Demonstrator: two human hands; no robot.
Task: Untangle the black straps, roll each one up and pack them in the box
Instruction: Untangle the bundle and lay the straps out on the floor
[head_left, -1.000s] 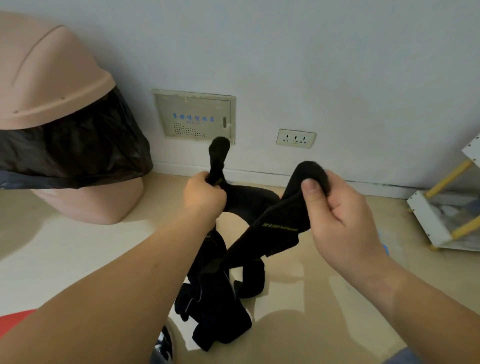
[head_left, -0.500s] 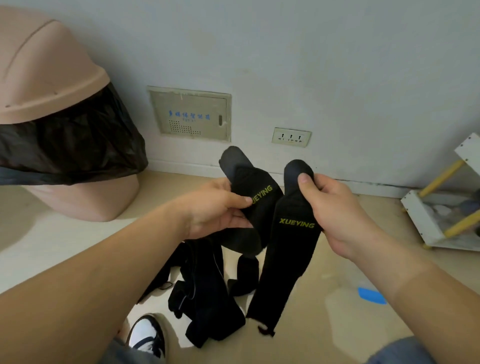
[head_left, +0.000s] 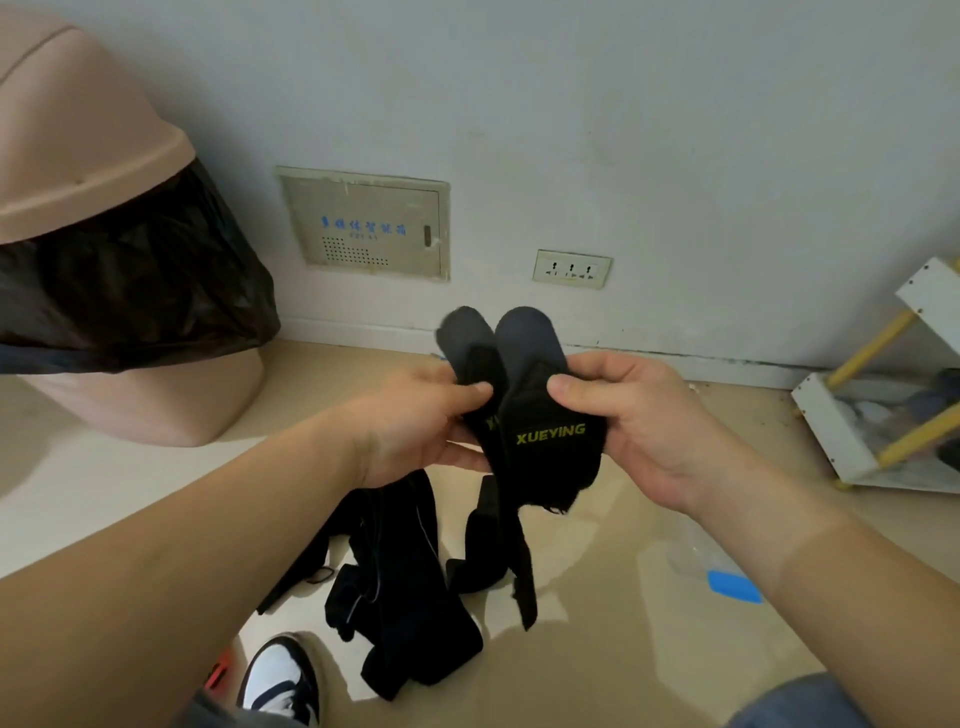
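Straight below the wall socket (head_left: 571, 269), both hands hold two rounded black strap ends upright, side by side and touching. The left hand (head_left: 415, 421) pinches the left strap end (head_left: 475, 358), with its thumb pressed on the front and its fingers curled behind. The right hand (head_left: 639, 415) pinches the right strap end (head_left: 550, 441) the same way, thumb on the front and fingers wrapped behind. This end carries yellow XUEYING lettering. Whether the two ends belong to one strap cannot be told.

From the held ends a length of black strap (head_left: 522, 566) hangs lower still below the socket. The tangled heap of black straps (head_left: 405, 597) lies on the beige floor (head_left: 597, 649), below and left of the socket. A black-and-white shoe (head_left: 280, 675) shows at the bottom edge, beneath the heap.

Just left of the socket a beige panel (head_left: 369, 223) with blue lettering sits in the wall. Far left of the socket stands a pink bin (head_left: 78, 156) lined with a black bag. Far right of the socket is a white rack (head_left: 831, 431) with yellow rods. Below and right of the socket a small blue object (head_left: 735, 586) lies on the floor.
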